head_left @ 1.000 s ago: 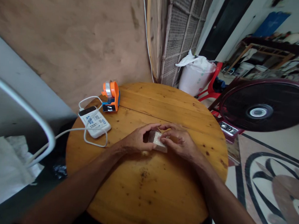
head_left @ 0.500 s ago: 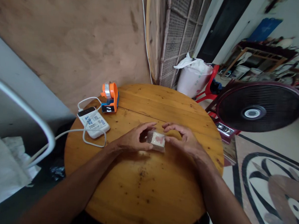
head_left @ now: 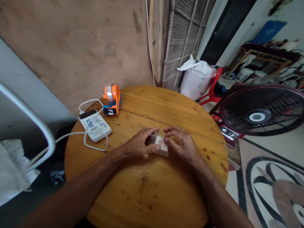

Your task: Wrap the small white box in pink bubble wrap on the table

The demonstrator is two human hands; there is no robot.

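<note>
A small whitish box [head_left: 163, 142] with a pink print, apparently in clear wrap, lies near the middle of the round wooden table [head_left: 151, 191]. My left hand [head_left: 139, 143] is curled around its left side, the thumb pressed along the near edge and the fingers at the far edge. From the right, my right hand [head_left: 183, 145] has its thumb and bent fingers against the box's right end. The fingers partly hide the box's sides. Blur keeps the print from being readable.
At the table's left lie a white power bank [head_left: 95, 125] with a looped white cable and an orange tape dispenser [head_left: 112, 97]. A dark red fan [head_left: 260, 112] stands close by on the right. Behind the table are a white sack [head_left: 197, 79] and a red chair [head_left: 217, 78].
My right hand has moved slightly left, its thumb and fingers closing in on the box's right end. The box has turned a little. My left hand stays around its left side.
</note>
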